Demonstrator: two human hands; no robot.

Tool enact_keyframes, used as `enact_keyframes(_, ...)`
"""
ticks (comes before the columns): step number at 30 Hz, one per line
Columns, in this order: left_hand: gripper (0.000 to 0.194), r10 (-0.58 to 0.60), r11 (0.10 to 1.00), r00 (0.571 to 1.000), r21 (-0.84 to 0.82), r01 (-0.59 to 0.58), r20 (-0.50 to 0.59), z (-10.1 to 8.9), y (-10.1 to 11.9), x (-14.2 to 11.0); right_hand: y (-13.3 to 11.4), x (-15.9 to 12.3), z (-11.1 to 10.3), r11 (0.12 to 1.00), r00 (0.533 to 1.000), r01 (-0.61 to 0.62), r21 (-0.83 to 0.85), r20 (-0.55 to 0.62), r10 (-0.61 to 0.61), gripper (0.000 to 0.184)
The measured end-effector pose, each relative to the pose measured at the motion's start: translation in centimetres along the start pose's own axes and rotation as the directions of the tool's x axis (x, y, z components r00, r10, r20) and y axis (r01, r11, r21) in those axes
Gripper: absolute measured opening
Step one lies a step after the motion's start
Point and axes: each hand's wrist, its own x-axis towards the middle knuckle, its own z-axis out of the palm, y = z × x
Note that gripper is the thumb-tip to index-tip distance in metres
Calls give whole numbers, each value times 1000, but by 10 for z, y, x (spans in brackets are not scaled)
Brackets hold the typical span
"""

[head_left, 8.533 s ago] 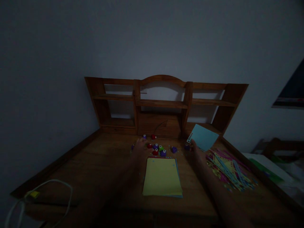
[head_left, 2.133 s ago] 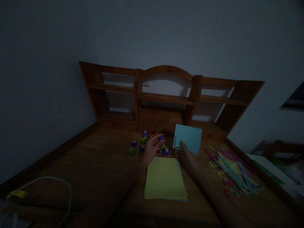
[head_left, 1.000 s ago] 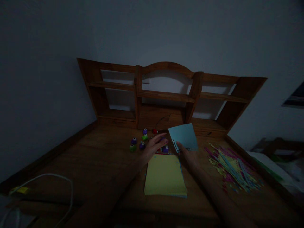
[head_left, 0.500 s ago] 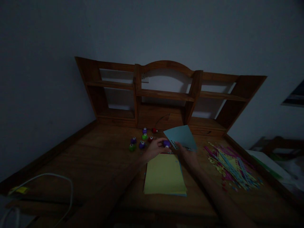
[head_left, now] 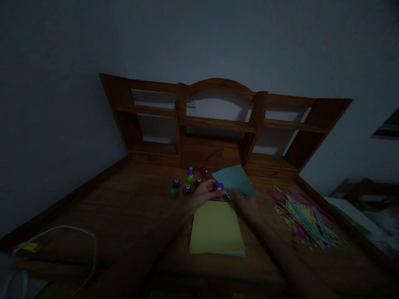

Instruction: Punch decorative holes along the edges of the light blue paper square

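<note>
My left hand (head_left: 204, 192) is closed around a small purple craft punch (head_left: 219, 187). My right hand (head_left: 246, 203) grips a light blue sheet of paper (head_left: 235, 178) by its near edge. A row of small dark holes runs along that edge, close to the punch. I cannot tell whether the edge sits inside the punch. Below both hands lies a stack of yellow paper (head_left: 216, 228), with a blue sheet showing under it. Left of my left hand stand several more punches, among them a purple one (head_left: 187, 189), a green one (head_left: 174, 192) and a red one (head_left: 198, 182).
A heap of punched paper strips (head_left: 307, 216) in pink, yellow and blue covers the desk's right side. Along the back stands a wooden shelf unit (head_left: 218, 121). A white cable (head_left: 93, 245) loops over the front left, near a yellow item (head_left: 29, 247).
The blue sheet has shifted slightly left, with my right hand, toward the punch. The purple punch has turned in my left hand. The other punches stay put.
</note>
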Motion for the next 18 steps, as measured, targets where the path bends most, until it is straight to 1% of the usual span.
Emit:
enact_keyframes(3,49,4,1000,1000,-15,-4,-25,-1,1,0,4,-1,4,999,999,40,36,26,-41,46)
enact_keyframes(6,45,-50,998,998,-49,48,-44,-2,0,-2,5,-3,7,996,996,72,54,40,-75,50)
enact_keyframes(8,42,-95,990,995,-110,91,-38,-1,0,-3,5,-3,7,995,995,83,58,46,-85,52)
enact_keyframes(13,38,-132,958,991,-256,126,-6,1,2,-6,5,-3,5,997,997,56,52,56,-59,51)
enact_keyframes(18,36,-157,951,988,-270,153,9,-3,-1,-5,2,-3,5,998,996,29,48,88,-33,48)
